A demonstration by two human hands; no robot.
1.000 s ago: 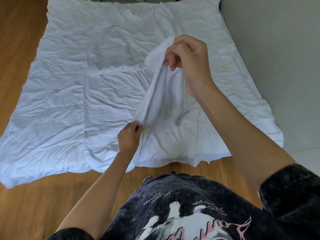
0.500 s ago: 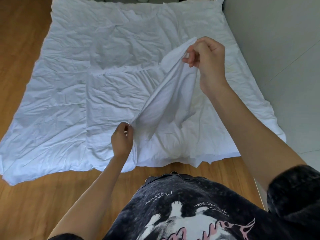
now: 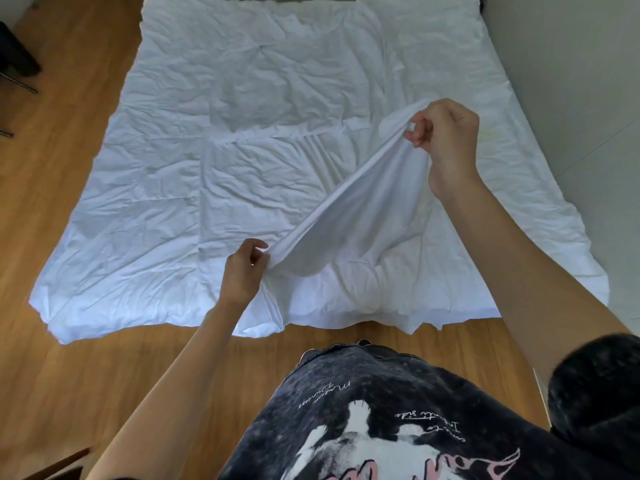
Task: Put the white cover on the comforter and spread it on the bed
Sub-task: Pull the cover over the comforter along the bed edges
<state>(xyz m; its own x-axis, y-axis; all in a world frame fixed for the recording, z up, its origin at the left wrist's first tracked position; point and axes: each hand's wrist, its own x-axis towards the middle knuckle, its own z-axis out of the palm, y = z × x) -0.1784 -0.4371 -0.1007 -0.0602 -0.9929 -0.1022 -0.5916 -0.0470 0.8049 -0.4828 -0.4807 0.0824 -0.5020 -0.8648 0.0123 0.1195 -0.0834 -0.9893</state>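
The dark T-shirt (image 3: 398, 410) bears small cursive script, too small to read. Beyond it, the wrinkled white cover (image 3: 242, 140) lies on the wooden floor (image 3: 69, 375). The left hand (image 3: 242, 271) and right hand (image 3: 446, 133) pinch its raised edge.

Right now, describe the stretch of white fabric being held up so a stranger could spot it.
White bedding lies spread across the wooden floor. Near its front edge, one raised fold stretches diagonally between the left hand and right hand. Only it is lifted and taut.
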